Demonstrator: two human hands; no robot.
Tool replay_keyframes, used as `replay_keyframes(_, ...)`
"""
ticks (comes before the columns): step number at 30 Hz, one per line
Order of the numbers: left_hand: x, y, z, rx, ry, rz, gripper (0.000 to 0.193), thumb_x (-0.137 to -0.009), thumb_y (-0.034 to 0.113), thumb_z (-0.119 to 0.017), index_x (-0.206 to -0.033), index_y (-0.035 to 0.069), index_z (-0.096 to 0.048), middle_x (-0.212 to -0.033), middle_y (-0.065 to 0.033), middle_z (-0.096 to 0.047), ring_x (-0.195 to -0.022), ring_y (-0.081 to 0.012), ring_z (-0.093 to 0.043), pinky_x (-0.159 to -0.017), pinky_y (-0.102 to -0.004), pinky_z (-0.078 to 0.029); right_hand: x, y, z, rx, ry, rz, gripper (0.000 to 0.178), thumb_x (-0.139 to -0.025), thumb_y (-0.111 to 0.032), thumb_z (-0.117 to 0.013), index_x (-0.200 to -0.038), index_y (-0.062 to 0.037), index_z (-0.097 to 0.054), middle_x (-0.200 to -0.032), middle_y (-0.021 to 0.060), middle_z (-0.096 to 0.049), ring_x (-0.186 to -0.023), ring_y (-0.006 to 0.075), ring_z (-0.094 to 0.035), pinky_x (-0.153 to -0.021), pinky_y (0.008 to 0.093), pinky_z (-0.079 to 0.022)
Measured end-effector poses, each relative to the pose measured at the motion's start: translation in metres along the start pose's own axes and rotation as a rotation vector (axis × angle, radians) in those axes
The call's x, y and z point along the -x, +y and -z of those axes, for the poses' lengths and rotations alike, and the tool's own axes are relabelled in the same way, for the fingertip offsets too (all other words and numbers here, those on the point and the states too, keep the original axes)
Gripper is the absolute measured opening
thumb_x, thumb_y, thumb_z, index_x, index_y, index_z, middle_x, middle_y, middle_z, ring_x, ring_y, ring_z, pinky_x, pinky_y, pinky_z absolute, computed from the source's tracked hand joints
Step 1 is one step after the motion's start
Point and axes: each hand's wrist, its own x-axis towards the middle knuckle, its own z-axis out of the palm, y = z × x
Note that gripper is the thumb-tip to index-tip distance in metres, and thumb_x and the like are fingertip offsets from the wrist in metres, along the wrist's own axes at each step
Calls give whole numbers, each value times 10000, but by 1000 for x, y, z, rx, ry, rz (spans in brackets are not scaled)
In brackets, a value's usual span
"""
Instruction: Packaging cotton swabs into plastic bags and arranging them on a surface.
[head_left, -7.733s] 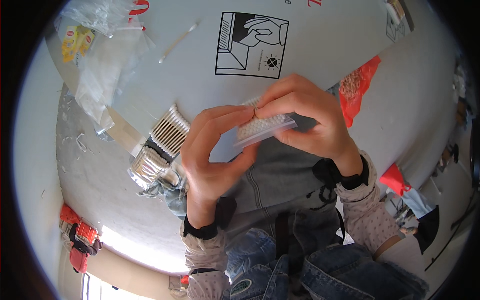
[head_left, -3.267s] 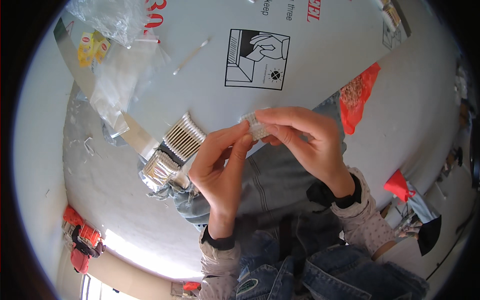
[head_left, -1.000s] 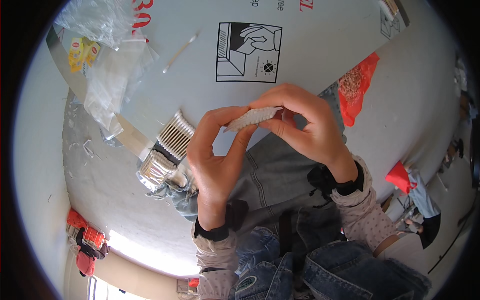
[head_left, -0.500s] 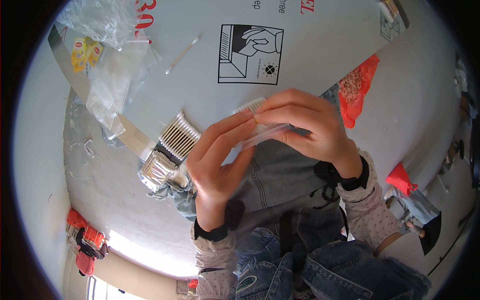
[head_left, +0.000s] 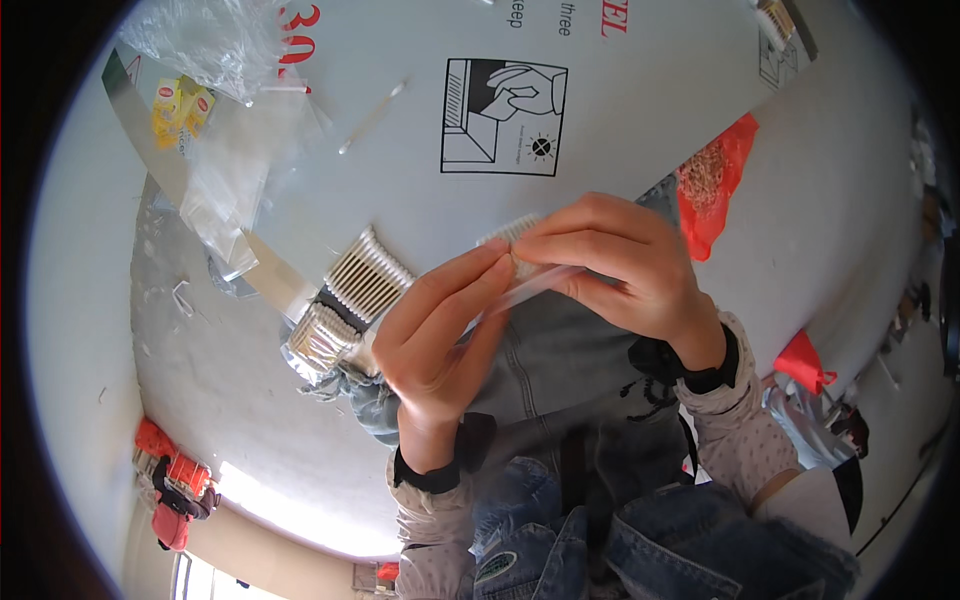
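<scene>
Both my hands meet over the near edge of the table, closed around a small clear plastic bag (head_left: pixel 538 287). My left hand (head_left: pixel 430 325) pinches it from the left, thumb below and fingertips on top. From the other side my right hand (head_left: pixel 635 262) pinches it close to the left fingertips. A row of white cotton swabs (head_left: pixel 510 231) shows just beyond my fingertips, apparently within the bag; the rest is hidden by my fingers. Beside my left hand lies a flat row of cotton swabs (head_left: pixel 369 275), with a wrapped bundle of swabs (head_left: pixel 322 335) nearer me.
One loose cotton swab (head_left: pixel 372 118) lies on the grey printed tabletop (head_left: pixel 400 190). Flat clear bags (head_left: pixel 225 195), crumpled plastic (head_left: pixel 205 45) and small yellow packets (head_left: pixel 180 108) are at the far left. Right of the table is a red bag (head_left: pixel 712 190) of thin sticks.
The tabletop and things on it sit slightly lower in the picture. My fingertips stay together on the bag, and its clear strip tilts a little more steeply.
</scene>
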Motion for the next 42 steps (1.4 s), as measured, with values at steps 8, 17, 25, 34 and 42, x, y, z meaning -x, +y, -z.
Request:
replay_keyframes(8, 6, 2, -3, 8, 19, -28, 328, -689, -86, -749, -1008, -12, -745, -1033, -164, -727, -913, -277, -720, -792, -317, -578, 10, 4, 1, -7, -39, -27, 362, -674, 76, -772, -1021, -8, -711, -977, 100, -688, -788, 223, -661, -638, 294, -528)
replay_keyframes(17, 5, 0, -2, 223, 3, 293, 673, -699, 83, -879, -1307, 5, -601, -1103, -140, -718, -1030, -222, -685, -908, -324, -521, 1, -13, 10, 66, -51, -76, 242, -799, -6, -759, -1024, -22, -673, -956, 72, -677, -750, 196, -660, -619, 275, -515)
replay_keyframes(25, 26, 40, -14, 669, 201, 448, 746, -660, 123, -922, -1277, -34, -532, -1173, -93, -626, -1050, -198, -597, -968, -355, -468, 42, -37, 1, -1247, 189, -713, 317, -1050, -216, -475, -1307, -30, -464, -1121, 95, -630, -870, 153, -657, -545, 245, -501)
replay_keyframes(34, 49, 84, -32, 470, 294, 92, 459, -587, -62, -770, -1039, -22, -708, -1069, -148, -656, -960, -260, -641, -833, -356, -522, 86, -66, -13, -1387, 200, -717, 499, -982, -257, -555, -1386, -1, -411, -1268, 164, -564, -1101, 274, -622, -925, 407, -549)
replay_keyframes(42, 69, 114, -23, 449, 245, -85, 479, -564, -14, -777, -1039, -23, -720, -1046, -135, -670, -951, -287, -639, -815, -384, -517, 111, -94, -8, -1538, 143, -404, 518, -963, -146, -615, -1420, -34, -397, -1380, 195, -530, -1247, 257, -553, -1052, 408, -458)
